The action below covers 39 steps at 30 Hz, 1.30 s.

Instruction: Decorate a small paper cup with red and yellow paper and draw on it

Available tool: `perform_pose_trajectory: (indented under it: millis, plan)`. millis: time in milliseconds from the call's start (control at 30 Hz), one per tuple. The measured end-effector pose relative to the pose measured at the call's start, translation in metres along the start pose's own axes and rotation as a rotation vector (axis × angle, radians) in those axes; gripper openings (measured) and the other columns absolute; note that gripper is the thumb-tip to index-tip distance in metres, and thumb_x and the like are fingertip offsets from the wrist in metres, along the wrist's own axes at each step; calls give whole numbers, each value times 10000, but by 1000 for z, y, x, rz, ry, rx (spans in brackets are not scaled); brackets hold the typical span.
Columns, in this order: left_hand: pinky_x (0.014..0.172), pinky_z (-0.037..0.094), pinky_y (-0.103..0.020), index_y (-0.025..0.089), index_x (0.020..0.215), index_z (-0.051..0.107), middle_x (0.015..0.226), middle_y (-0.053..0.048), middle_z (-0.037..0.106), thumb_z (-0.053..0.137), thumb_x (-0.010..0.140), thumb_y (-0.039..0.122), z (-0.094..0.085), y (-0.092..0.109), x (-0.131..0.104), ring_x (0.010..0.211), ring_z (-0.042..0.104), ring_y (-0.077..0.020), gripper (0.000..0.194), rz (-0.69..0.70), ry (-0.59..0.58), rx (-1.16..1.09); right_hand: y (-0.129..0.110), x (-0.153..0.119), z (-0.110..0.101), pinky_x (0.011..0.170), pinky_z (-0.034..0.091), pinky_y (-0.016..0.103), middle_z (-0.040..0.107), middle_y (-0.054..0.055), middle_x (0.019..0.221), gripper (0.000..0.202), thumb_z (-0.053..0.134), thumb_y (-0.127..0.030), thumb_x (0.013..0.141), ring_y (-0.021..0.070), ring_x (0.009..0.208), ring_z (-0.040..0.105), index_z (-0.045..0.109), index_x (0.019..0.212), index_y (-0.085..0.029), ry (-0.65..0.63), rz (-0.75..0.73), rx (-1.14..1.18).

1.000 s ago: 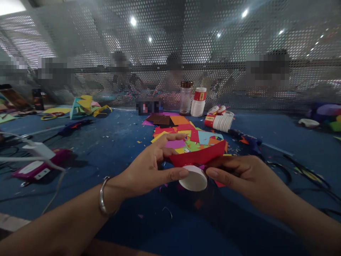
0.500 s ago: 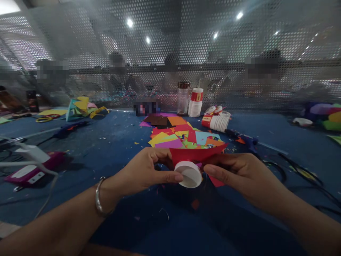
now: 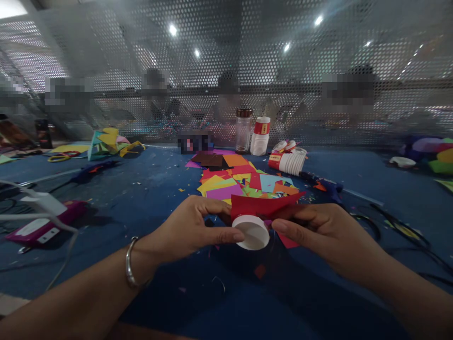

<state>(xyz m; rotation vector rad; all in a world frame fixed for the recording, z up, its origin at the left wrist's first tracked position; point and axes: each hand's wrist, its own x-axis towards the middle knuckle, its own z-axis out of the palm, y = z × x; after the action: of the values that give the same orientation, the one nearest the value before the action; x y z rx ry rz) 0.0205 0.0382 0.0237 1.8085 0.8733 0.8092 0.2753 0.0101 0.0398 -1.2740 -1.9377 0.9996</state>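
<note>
A white paper cup (image 3: 252, 233) is held low over the blue table, its round end facing me. Behind and above it spreads a piece of red paper (image 3: 264, 205), touching the cup. My left hand (image 3: 201, 224) pinches the cup's left side, thumb on the rim and fingers behind. From the right, my right hand (image 3: 318, 229) grips the red paper between thumb and fingers, with the thumb tip beside the cup. The fingertips of both hands are partly hidden behind the paper.
Coloured paper sheets and scraps (image 3: 226, 182) lie beyond the hands. Stacked cups (image 3: 260, 139), a glass jar (image 3: 243, 134) and toppled cups (image 3: 290, 162) stand or lie farther back. Glue guns (image 3: 331, 189) and cables are at both sides; a purple power strip (image 3: 71, 215) sits left.
The red paper has shifted slightly to the right against the cup. The cup's round end is turned a little more toward me. Both hands keep nearly the same place.
</note>
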Motion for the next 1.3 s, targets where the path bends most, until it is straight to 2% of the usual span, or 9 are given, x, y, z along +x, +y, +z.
perform_pose_trajectory:
  millis: [200, 433, 633, 900, 1033, 1300]
  plan:
    - [725, 490, -245, 189, 767, 768, 762, 13, 736, 896, 695, 292, -1, -2, 4, 741, 629, -127, 179, 1, 109, -100, 1, 0, 1, 631, 567, 258, 794, 12, 777, 335, 714, -574, 872, 183, 720, 713, 844, 842, -267, 48, -47, 72]
    - [722, 474, -250, 194, 736, 781, 737, 10, 726, 887, 709, 318, 0, 0, 4, 734, 610, -127, 166, -3, 108, -69, 0, 1, 1, 704, 593, 286, 821, 25, 865, 339, 732, -589, 854, 217, 821, 744, 855, 918, -279, 23, -29, 99]
    - [668, 466, -245, 192, 743, 782, 701, 11, 722, 873, 727, 333, 1, -1, 2, 679, 606, -123, 169, -24, 85, -71, 2, 0, 1, 594, 527, 243, 793, 19, 761, 401, 685, -618, 878, 174, 691, 692, 832, 796, -254, 40, -32, 31]
    - [642, 478, -241, 179, 731, 781, 690, -4, 720, 859, 721, 329, 1, 3, 1, 663, 605, -128, 170, -55, 81, -55, 0, -1, 1, 616, 524, 263, 786, 33, 760, 420, 673, -621, 883, 178, 701, 679, 825, 807, -237, 28, -16, 20]
    - [603, 497, -243, 181, 718, 769, 683, -6, 712, 858, 715, 331, 1, 6, 2, 637, 613, -134, 175, -71, 56, -94, 1, -1, 1, 564, 499, 258, 770, 28, 731, 425, 683, -620, 877, 177, 660, 664, 802, 763, -229, 11, -7, -6]
    - [597, 477, -228, 181, 679, 760, 647, 5, 698, 851, 715, 306, 0, 9, 2, 628, 590, -122, 159, -54, 48, -60, -1, -1, 0, 568, 509, 253, 768, 39, 729, 484, 626, -644, 911, 170, 652, 661, 821, 784, -219, -1, -47, -63]
